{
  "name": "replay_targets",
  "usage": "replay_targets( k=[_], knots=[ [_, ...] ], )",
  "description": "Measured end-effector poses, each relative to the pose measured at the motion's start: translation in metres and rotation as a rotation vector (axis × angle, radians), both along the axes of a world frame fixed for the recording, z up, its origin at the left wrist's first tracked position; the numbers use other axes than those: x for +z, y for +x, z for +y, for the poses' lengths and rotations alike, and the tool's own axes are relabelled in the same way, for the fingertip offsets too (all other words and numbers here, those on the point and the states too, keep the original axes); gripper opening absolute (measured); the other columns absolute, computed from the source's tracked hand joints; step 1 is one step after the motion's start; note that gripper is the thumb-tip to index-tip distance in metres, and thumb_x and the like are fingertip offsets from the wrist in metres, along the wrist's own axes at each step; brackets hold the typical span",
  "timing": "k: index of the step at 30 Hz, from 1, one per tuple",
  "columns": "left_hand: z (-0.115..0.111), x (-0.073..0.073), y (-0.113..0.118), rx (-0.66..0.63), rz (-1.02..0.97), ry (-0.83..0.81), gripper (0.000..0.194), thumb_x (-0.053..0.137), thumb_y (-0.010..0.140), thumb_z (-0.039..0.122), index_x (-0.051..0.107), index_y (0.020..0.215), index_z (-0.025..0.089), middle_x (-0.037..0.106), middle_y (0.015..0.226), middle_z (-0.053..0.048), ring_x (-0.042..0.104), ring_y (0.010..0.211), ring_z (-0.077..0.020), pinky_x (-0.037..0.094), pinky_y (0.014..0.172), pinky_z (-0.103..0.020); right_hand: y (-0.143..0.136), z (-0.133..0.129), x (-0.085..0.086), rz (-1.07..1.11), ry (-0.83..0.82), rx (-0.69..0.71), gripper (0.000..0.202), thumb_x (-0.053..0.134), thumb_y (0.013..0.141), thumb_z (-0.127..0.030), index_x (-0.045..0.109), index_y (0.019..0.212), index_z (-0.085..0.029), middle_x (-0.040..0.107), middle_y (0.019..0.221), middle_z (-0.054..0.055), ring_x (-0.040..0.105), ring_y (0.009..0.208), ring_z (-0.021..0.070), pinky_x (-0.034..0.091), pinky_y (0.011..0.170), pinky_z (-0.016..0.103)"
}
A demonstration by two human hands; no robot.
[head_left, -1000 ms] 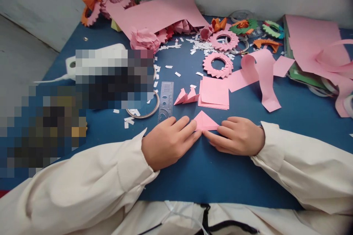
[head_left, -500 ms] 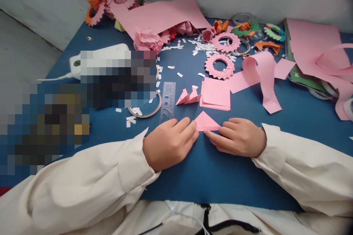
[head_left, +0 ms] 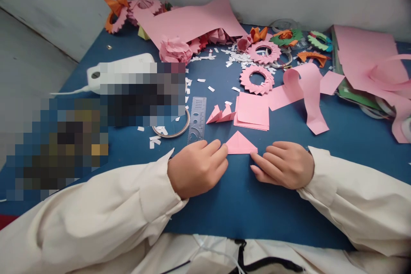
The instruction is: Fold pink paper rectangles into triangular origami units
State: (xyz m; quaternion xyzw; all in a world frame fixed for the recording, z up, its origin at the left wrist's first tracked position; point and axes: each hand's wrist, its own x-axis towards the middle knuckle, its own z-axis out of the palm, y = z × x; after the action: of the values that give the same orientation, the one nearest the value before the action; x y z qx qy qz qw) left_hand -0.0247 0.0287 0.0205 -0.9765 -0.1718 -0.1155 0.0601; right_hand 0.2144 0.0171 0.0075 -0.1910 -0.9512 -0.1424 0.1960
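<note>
A pink paper folded into a triangle (head_left: 239, 144) lies flat on the blue table, its point away from me and its long edge towards me. My left hand (head_left: 199, 169) pinches the left corner, with its fingers curled together. At the right corner, the stretched index fingertip of my right hand (head_left: 284, 165) touches the paper; its thumb is apart and it grips nothing. Just beyond the triangle sit a stack of pink paper squares (head_left: 253, 110) and small folded pink pieces (head_left: 221, 114). A clear plastic ruler (head_left: 197, 117) lies past my left hand.
Pink folded rings (head_left: 257, 80), white scraps (head_left: 239, 56) and a large pink sheet (head_left: 192, 19) fill the back. A curled pink strip (head_left: 311, 98) and more sheets (head_left: 362, 51) lie right. At left are a tape roll (head_left: 188, 124), a white device (head_left: 128, 66) and blurred items.
My right hand has slid right along the triangle's near edge, out to its right corner, with its fingers less over the paper. My left hand stays at the left corner.
</note>
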Motion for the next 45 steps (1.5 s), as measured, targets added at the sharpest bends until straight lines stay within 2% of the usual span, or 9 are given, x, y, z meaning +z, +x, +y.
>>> replay_targets(
  k=[3,7,10,15,18,23,30,45],
  knots=[
    [0.0023,-0.0019,0.0029,-0.002,-0.001,-0.019,0.026,0.032,0.089,0.01,0.059,0.09,0.012,0.061,0.085,-0.008,0.055,0.078,-0.0184,0.041,0.058,-0.028,0.0007,-0.002,-0.0001,-0.003,0.028,-0.007,0.017,0.054,0.081,-0.024,0.06,0.078,-0.008,0.053,0.051,0.0,0.045,0.046,0.0097,0.037,0.048,0.027],
    [0.0048,-0.0045,0.0048,-0.013,-0.01,-0.032,0.028,0.034,0.089,0.013,0.054,0.109,0.013,0.06,0.095,-0.007,0.055,0.084,-0.0212,0.041,0.057,-0.03,0.0015,-0.0032,-0.0011,-0.001,0.05,-0.003,0.017,0.056,0.081,-0.025,0.059,0.076,-0.009,0.054,0.054,0.001,0.045,0.048,0.0101,0.037,0.049,0.027],
    [0.0057,-0.0061,0.0047,-0.001,-0.009,-0.046,0.028,0.033,0.09,0.012,0.054,0.109,0.013,0.059,0.101,-0.008,0.054,0.088,-0.0219,0.042,0.06,-0.031,0.0006,-0.0011,-0.002,-0.009,0.042,0.01,0.017,0.053,0.083,-0.026,0.058,0.077,-0.011,0.052,0.053,0.0,0.045,0.049,0.01,0.036,0.049,0.027],
    [0.0063,-0.007,0.0039,0.004,-0.004,-0.054,0.026,0.035,0.091,0.014,0.054,0.11,0.014,0.058,0.103,-0.008,0.054,0.089,-0.0212,0.043,0.061,-0.032,-0.0019,0.0034,-0.0032,-0.049,-0.027,0.024,0.021,0.053,0.083,-0.025,0.057,0.096,-0.009,0.048,0.052,-0.004,0.043,0.048,0.0097,0.034,0.048,0.026],
    [0.006,-0.0066,0.0038,0.001,-0.025,-0.054,0.026,0.034,0.091,0.014,0.055,0.106,0.012,0.059,0.1,-0.009,0.054,0.087,-0.0208,0.043,0.061,-0.032,-0.0024,0.0034,-0.0042,-0.051,-0.043,0.015,0.02,0.052,0.084,-0.025,0.057,0.095,-0.009,0.049,0.053,-0.004,0.043,0.049,0.0094,0.034,0.049,0.025],
    [0.0047,-0.0049,0.0025,-0.009,-0.062,-0.057,0.024,0.038,0.088,0.01,0.062,0.086,0.009,0.06,0.085,-0.009,0.053,0.08,-0.0197,0.041,0.059,-0.03,-0.0023,0.0014,-0.0042,-0.013,-0.023,0.0,0.015,0.053,0.083,-0.023,0.057,0.074,-0.012,0.05,0.052,-0.002,0.042,0.05,0.0095,0.035,0.05,0.025],
    [0.0023,-0.0043,0.0018,0.025,-0.073,-0.058,0.029,0.04,0.086,0.006,0.057,0.063,0.011,0.059,0.08,-0.01,0.052,0.078,-0.0181,0.037,0.057,-0.029,-0.0011,-0.0001,-0.0012,0.0,-0.009,-0.086,0.034,0.056,0.081,-0.023,0.043,0.05,-0.018,0.04,0.045,-0.003,0.033,0.047,0.0095,0.03,0.048,0.025],
    [0.0024,-0.0042,0.0025,0.018,-0.09,-0.057,0.028,0.041,0.085,0.006,0.058,0.063,0.011,0.061,0.081,-0.01,0.053,0.078,-0.0189,0.038,0.056,-0.03,-0.0015,0.0013,-0.0018,0.011,-0.011,-0.079,0.035,0.056,0.08,-0.021,0.043,0.047,-0.017,0.039,0.044,-0.002,0.032,0.047,0.0101,0.029,0.046,0.026]
  ],
)
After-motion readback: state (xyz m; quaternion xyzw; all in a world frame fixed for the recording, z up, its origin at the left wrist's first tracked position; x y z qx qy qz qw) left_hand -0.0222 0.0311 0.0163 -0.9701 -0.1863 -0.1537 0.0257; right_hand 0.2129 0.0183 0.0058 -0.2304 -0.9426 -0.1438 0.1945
